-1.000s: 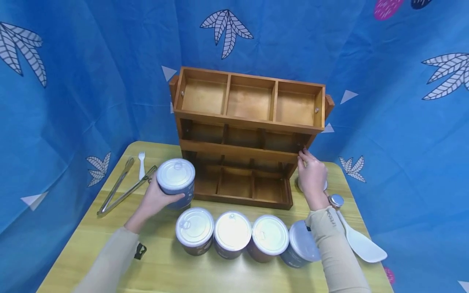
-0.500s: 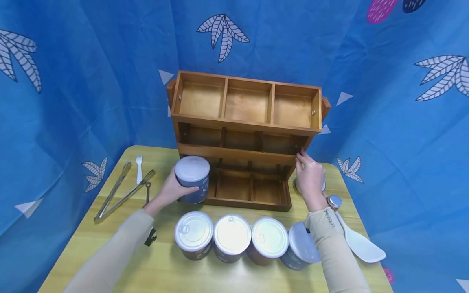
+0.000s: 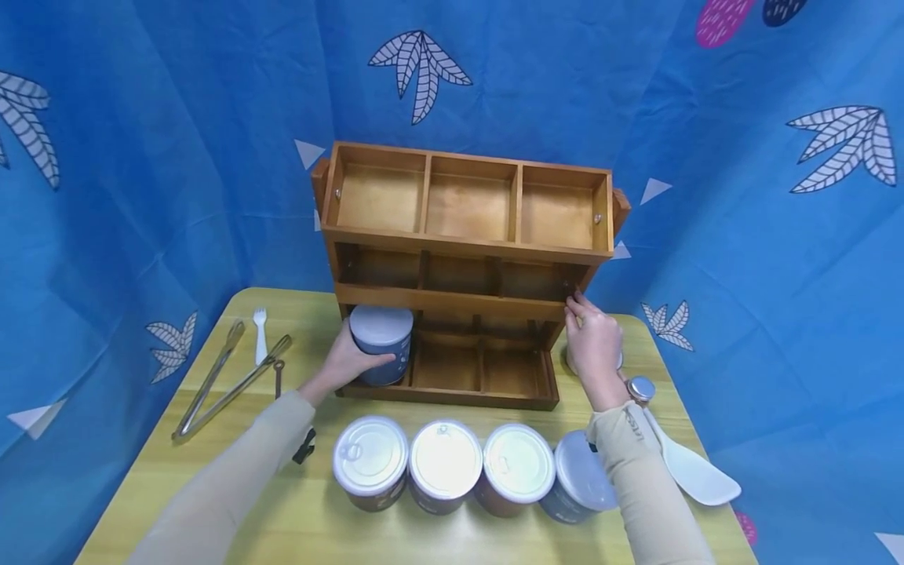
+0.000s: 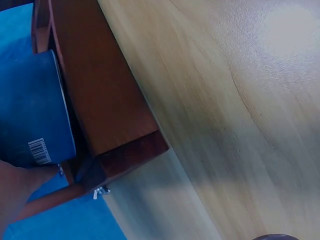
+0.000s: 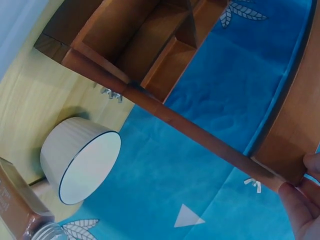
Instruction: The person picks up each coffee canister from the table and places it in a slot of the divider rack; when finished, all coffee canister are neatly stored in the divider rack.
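A blue canister with a pale lid (image 3: 382, 345) is gripped around its side by my left hand (image 3: 344, 359). It stands over the left compartment of the lowest tier of a three-tier wooden rack (image 3: 459, 242). In the left wrist view, the canister's barcode (image 4: 39, 151) shows just behind the tier's front board (image 4: 102, 75), with my thumb below it. At the rack's right side, my right hand (image 3: 595, 345) pinches the frame at the end of the middle tier. The right wrist view shows its fingers around the wooden side post (image 5: 200, 135).
Several lidded canisters (image 3: 446, 463) stand in a row before the rack. Metal tongs (image 3: 212, 384), a white fork (image 3: 260, 333) and a small dark utensil (image 3: 278, 377) lie left. At right are a white bowl (image 5: 75, 155), a silver-capped jar (image 3: 641, 389) and a white spatula (image 3: 699, 471).
My left hand has carried the blue canister rightward from beside the rack to the lowest tier's left compartment. My right hand keeps its grip on the rack's right side.
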`<state>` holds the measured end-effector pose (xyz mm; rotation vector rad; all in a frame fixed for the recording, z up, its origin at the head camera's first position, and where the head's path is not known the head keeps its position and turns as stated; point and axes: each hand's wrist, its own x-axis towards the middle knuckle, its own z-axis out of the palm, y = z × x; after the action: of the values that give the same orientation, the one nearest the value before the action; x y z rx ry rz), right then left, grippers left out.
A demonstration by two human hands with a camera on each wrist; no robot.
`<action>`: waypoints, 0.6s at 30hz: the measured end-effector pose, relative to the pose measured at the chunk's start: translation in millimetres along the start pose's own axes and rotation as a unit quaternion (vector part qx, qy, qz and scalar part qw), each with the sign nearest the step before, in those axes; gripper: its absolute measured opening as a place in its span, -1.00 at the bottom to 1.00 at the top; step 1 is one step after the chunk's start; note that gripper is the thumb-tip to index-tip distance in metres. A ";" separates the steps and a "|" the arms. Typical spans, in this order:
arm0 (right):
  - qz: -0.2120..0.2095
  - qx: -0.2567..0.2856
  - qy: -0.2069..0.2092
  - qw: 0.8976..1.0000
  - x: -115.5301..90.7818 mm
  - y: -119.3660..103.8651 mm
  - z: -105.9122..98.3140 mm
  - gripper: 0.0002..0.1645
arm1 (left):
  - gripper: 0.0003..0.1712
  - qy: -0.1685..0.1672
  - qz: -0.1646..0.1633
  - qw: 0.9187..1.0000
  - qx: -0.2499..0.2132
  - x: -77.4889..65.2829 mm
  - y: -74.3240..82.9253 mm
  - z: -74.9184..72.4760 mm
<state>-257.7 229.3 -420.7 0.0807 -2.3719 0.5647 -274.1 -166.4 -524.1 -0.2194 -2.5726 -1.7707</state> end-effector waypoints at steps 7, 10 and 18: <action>-0.018 0.000 0.001 1.000 0.9 0.6 -0.9 -0.77 | 0.34 0.022 -0.008 1.000 0.006 5.5 -14.0 5.2; -0.014 -0.002 -0.001 1.000 1.3 0.8 -1.6 -0.77 | 0.35 0.023 0.004 1.000 0.000 6.3 -19.4 6.8; -0.008 -0.007 -0.002 1.000 0.5 0.8 -2.5 -0.77 | 0.35 0.018 0.006 1.000 0.003 8.3 -30.3 13.8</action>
<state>-256.7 231.2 -419.0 0.0939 -2.3777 0.5411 -285.1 -163.3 -556.5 -0.2013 -2.5474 -1.7460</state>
